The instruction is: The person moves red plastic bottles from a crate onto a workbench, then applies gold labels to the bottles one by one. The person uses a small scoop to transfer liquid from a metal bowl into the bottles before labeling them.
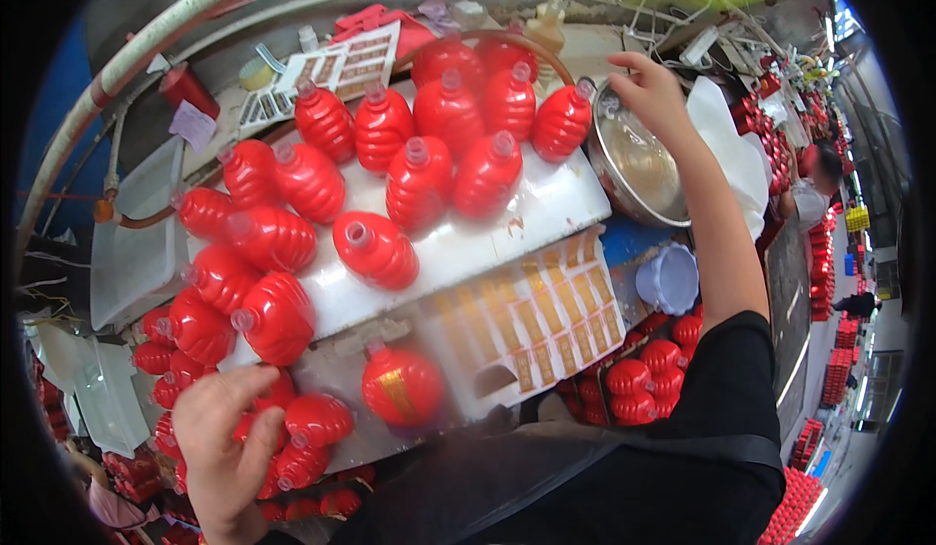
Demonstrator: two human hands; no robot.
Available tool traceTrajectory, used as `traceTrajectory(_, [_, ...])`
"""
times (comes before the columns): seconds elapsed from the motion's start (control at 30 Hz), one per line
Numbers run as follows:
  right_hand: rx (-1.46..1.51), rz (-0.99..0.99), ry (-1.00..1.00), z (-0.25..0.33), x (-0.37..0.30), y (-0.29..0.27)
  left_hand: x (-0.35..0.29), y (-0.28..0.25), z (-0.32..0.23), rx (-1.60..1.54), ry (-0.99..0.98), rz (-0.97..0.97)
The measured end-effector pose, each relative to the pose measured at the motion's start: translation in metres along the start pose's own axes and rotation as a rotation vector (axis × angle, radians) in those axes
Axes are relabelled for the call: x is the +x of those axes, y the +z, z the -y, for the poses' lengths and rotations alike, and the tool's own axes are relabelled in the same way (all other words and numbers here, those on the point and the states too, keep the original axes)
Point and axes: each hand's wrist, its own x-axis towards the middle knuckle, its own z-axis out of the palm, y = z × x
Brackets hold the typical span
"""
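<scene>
My left hand (222,440) is at the lower left, thumb and fingers apart with nothing visible between them. Beside it lie several red ribbed bottles (320,419). My right hand (645,92) reaches over the far rim of a metal basin (636,160) holding cloudy liquid. Its thumb and forefinger are parted, close to a red bottle (563,124) with a clear neck. More red bottles (375,250) crowd the white work board (468,243). Nearest my body, a red bottle with a gold label (401,389) stands next to a sheet of gold labels (570,321).
A pale purple tub (668,280) stands below the basin. Behind the board are another label sheet (346,65), a pink cloth (385,28) and a curved pipe (107,97). Crates of red bottles (643,379) sit low on the right. Another person (814,189) is farther right.
</scene>
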Motion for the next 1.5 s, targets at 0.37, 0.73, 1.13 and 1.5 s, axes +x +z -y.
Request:
traceTrajectory(0.37, [-0.550, 0.279, -0.101, -0.027, 0.137, 0.110, -0.017, 0.013, 0.027, -0.163, -0.280, -0.037])
traceTrajectory(0.73, [-0.590, 0.076, -0.319, -0.014, 0.163, 0.084, -0.008, 0.047, 0.056, -0.340, -0.538, -0.116])
traceTrajectory(1.13, [-0.364, -0.015, -0.159, -0.079, 0.174, 0.118, -0.006, 0.063, 0.060, -0.445, -0.511, -0.067])
traceTrajectory(1.5, [0.227, -0.207, -0.097, -0.021, 0.067, 0.034, 0.003, 0.050, 0.041, -0.341, -0.213, 0.062])
